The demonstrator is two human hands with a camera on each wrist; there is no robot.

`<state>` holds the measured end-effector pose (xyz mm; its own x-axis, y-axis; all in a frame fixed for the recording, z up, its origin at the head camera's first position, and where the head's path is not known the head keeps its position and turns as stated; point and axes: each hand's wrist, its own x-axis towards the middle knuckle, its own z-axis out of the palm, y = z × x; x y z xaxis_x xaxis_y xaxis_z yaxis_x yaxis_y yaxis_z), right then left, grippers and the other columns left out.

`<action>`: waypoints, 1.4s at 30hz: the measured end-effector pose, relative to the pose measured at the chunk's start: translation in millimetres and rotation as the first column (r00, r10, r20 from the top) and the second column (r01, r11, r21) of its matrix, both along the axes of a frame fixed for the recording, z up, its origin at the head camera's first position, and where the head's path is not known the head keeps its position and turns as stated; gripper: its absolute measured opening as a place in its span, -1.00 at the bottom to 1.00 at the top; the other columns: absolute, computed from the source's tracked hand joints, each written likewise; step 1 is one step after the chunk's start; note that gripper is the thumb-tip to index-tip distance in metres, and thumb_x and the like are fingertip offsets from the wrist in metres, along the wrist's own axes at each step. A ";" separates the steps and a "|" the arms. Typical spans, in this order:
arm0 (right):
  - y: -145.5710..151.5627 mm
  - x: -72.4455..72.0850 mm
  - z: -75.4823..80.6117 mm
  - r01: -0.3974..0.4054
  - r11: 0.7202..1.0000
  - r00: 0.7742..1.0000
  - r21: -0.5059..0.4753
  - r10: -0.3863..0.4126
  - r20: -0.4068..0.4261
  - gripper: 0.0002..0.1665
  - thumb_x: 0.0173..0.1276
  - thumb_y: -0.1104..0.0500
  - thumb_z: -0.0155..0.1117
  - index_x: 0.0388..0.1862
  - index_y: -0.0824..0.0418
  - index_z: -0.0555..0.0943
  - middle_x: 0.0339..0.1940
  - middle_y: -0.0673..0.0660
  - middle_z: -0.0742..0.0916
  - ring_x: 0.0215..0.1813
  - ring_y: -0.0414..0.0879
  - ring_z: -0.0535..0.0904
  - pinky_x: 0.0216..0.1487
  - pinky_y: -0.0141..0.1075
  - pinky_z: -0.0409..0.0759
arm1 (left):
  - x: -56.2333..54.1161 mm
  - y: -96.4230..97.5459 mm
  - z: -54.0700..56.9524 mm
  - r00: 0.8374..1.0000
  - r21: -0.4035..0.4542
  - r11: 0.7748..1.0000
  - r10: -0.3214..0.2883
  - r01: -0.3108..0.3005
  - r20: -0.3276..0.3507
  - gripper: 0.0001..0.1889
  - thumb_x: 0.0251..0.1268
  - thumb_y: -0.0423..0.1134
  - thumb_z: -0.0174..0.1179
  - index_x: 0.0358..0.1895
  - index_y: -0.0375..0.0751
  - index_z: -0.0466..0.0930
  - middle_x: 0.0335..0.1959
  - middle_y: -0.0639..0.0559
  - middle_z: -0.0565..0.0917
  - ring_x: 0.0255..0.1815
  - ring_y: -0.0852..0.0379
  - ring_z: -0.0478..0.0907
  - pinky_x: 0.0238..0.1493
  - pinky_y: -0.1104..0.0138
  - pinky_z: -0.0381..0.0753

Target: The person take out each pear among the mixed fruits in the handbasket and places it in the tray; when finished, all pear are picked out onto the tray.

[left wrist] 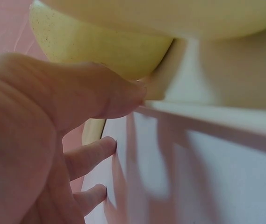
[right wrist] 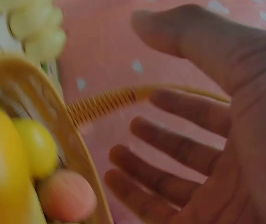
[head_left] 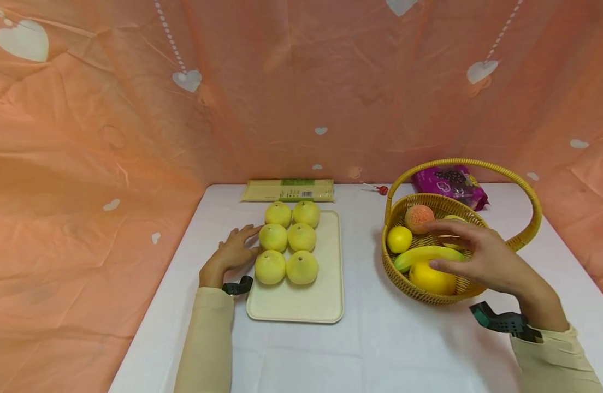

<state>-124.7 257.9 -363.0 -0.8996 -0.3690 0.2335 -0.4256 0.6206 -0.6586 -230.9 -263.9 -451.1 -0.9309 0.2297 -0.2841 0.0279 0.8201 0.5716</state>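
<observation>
Beside the left edge of the cream tray (head_left: 326,300), my left hand (head_left: 236,252) rests with fingers spread; the left wrist view shows its thumb right at the rim. Several round yellow-green fruits (head_left: 302,267) stand on the tray in two columns, close to that hand. Over the wicker basket (head_left: 397,281) hovers my right hand (head_left: 488,256), thumb and fingers apart, nothing between them. Below and around it in the basket are a peach (head_left: 419,218), a small yellow fruit (head_left: 399,239), a long yellow-green banana (head_left: 424,255) and a larger yellow fruit (head_left: 431,278).
A flat yellow packet (head_left: 288,190) lies behind the tray. Near the back edge of the white table (head_left: 360,338) is a red lollipop (head_left: 382,190). The basket's tall handle (head_left: 468,162) arches in front of a purple bag (head_left: 454,185).
</observation>
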 end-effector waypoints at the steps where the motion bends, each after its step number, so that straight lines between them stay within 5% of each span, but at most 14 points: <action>1: 6.2 -1.0 1.9 0.022 1.000 1.000 0.018 -0.022 0.011 -0.23 0.27 0.18 0.73 0.46 0.00 0.66 0.35 -0.06 0.74 0.24 -0.32 0.75 0.19 -0.70 0.55 | -0.2 -0.2 -0.2 1.000 0.000 1.000 0.001 -0.001 0.000 -0.29 0.58 -0.14 0.16 0.75 0.02 0.29 0.81 -0.31 0.09 0.82 -0.54 -0.27 0.56 -0.66 -0.34; 6: 25.8 -8.1 8.5 0.140 0.980 0.987 0.145 -0.149 0.054 -0.22 0.28 0.04 0.73 0.46 0.07 0.65 0.36 0.34 0.73 0.23 0.41 0.76 0.01 -0.61 0.67 | 0.2 -0.6 -1.2 1.000 -0.010 1.000 0.003 -0.003 -0.003 -0.29 0.58 -0.14 0.15 0.75 0.01 0.28 0.81 -0.31 0.09 0.82 -0.53 -0.26 0.57 -0.65 -0.33; 10: 29.7 -17.8 13.6 0.188 0.947 0.979 0.260 -0.202 0.029 -0.15 0.27 -0.03 0.73 0.45 0.27 0.63 0.28 0.48 0.74 0.19 0.47 0.74 0.06 -0.06 0.86 | 0.6 -0.2 -1.0 1.000 -0.008 1.000 0.009 -0.009 -0.003 -0.29 0.59 -0.15 0.14 0.75 0.00 0.28 0.82 -0.29 0.09 0.83 -0.51 -0.27 0.59 -0.63 -0.33; 14: 30.8 -30.4 18.1 0.205 0.901 0.975 0.382 -0.224 0.005 -0.07 0.27 -0.09 0.70 0.43 0.42 0.59 0.18 0.56 0.75 0.07 0.47 0.74 0.07 0.37 0.73 | 0.6 0.1 -1.2 1.000 -0.008 1.000 0.013 -0.013 -0.006 -0.29 0.60 -0.16 0.14 0.75 0.00 0.27 0.82 -0.28 0.09 0.83 -0.50 -0.27 0.59 -0.62 -0.33; 19: 31.1 -46.6 14.5 0.183 0.854 0.967 0.486 -0.245 0.066 -0.04 0.26 -0.11 0.68 0.39 0.51 0.56 -0.01 0.51 0.79 -0.07 0.37 0.70 -0.01 0.32 0.71 | 0.6 -1.1 -1.4 1.000 -0.009 1.000 0.008 -0.008 -0.009 -0.29 0.59 -0.17 0.13 0.75 0.00 0.26 0.82 -0.28 0.09 0.83 -0.51 -0.27 0.59 -0.63 -0.33; 24: 31.2 -58.7 7.0 0.143 0.838 0.950 0.527 -0.265 0.163 -0.14 0.28 -0.10 0.63 0.29 0.48 0.54 -0.26 0.30 0.78 -0.19 0.31 0.61 -0.19 0.25 0.70 | 1.0 -1.4 -0.1 1.000 -0.005 1.000 0.000 0.000 -0.002 -0.29 0.59 -0.16 0.15 0.76 0.01 0.26 0.82 -0.29 0.08 0.82 -0.52 -0.28 0.58 -0.64 -0.33; 29: 33.9 -67.9 -1.9 0.133 0.830 0.925 0.541 -0.300 0.233 -0.12 0.41 -0.10 0.50 0.35 0.56 0.43 -0.14 0.45 0.75 -0.11 0.40 0.61 -0.04 0.38 0.66 | 0.4 -0.4 0.4 1.000 -0.001 1.000 0.007 -0.007 -0.007 -0.29 0.59 -0.14 0.16 0.75 0.02 0.28 0.82 -0.29 0.09 0.82 -0.52 -0.28 0.57 -0.64 -0.34; 35: 35.6 -77.8 -19.7 0.109 0.846 0.926 0.522 -0.278 0.257 -0.17 0.50 -0.11 0.44 0.27 0.60 0.45 -0.17 0.41 0.73 -0.14 0.32 0.61 -0.03 0.27 0.68 | 0.3 0.5 -0.2 1.000 0.001 1.000 0.013 -0.013 -0.007 -0.29 0.58 -0.14 0.17 0.74 0.02 0.29 0.81 -0.30 0.10 0.82 -0.52 -0.27 0.57 -0.65 -0.34; 42: 35.9 -80.5 -28.1 0.127 0.825 0.921 0.551 -0.304 0.243 -0.06 0.45 -0.14 0.46 0.33 0.64 0.37 -0.11 0.51 0.71 -0.10 0.39 0.62 -0.05 0.30 0.67 | 0.4 -0.3 -1.7 1.000 -0.006 1.000 0.002 -0.003 -0.028 -0.31 0.61 -0.11 0.16 0.74 0.00 0.29 0.81 -0.29 0.11 0.82 -0.52 -0.24 0.57 -0.66 -0.32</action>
<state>-205.2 293.7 -391.1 -0.9613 -0.1423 -0.2357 -0.0709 0.9551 -0.2877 -230.5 -264.2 -452.9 -0.9389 0.2257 -0.2597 0.0415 0.8236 0.5656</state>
